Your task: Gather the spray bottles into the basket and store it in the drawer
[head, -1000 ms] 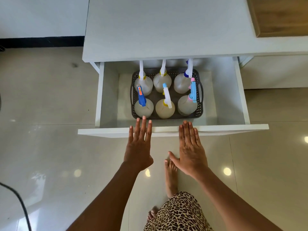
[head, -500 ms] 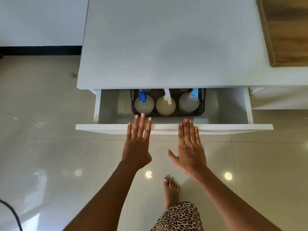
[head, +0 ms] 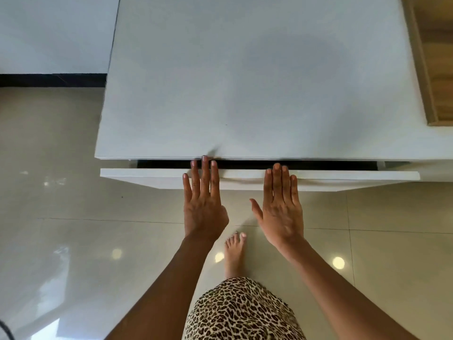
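Note:
The white drawer [head: 343,176] stands out from the white cabinet [head: 245,82] by only a narrow dark gap. The basket and the spray bottles are hidden inside it. My left hand [head: 202,202] lies flat with fingers stretched against the drawer front, its fingertips over the gap. My right hand [head: 282,207] is flat against the drawer front too, to the right of the left hand. Neither hand holds anything.
A wooden-edged panel [head: 431,57] lies on the cabinet top at the far right. Glossy beige floor tiles [head: 61,217] spread around the cabinet. My bare foot [head: 234,253] stands on the floor between my arms.
The drawer has slid in from wide open to nearly shut under both flat hands. The basket and bottles have gone out of sight.

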### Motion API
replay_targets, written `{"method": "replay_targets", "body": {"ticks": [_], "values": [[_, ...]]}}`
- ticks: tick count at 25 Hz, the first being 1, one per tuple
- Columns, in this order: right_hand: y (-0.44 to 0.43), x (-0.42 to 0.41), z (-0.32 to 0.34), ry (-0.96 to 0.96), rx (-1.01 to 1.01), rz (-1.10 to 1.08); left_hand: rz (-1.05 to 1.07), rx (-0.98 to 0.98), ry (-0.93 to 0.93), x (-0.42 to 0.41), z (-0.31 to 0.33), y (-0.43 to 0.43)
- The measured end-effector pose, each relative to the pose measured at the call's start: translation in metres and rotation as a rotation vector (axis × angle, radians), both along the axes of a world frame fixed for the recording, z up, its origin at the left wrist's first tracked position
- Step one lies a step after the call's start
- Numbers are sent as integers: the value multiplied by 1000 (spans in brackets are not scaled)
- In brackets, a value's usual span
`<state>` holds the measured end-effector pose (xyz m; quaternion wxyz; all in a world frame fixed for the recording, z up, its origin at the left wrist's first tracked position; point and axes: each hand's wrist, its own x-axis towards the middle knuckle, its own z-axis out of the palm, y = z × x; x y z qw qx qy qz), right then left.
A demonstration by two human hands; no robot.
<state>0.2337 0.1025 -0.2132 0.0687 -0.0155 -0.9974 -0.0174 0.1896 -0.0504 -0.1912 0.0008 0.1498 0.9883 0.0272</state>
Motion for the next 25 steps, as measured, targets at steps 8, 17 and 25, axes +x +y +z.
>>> {"method": "replay_targets", "body": {"ticks": [8,17,25], "values": [[20,-48,-43,230,131,40,56,12,-51,-25,-45,13],[19,-64,-57,339,316,-62,66,-75,-181,-41,-44,3],[4,-10,4,92,51,22,-27,-168,56,-4,6,-7]]}}
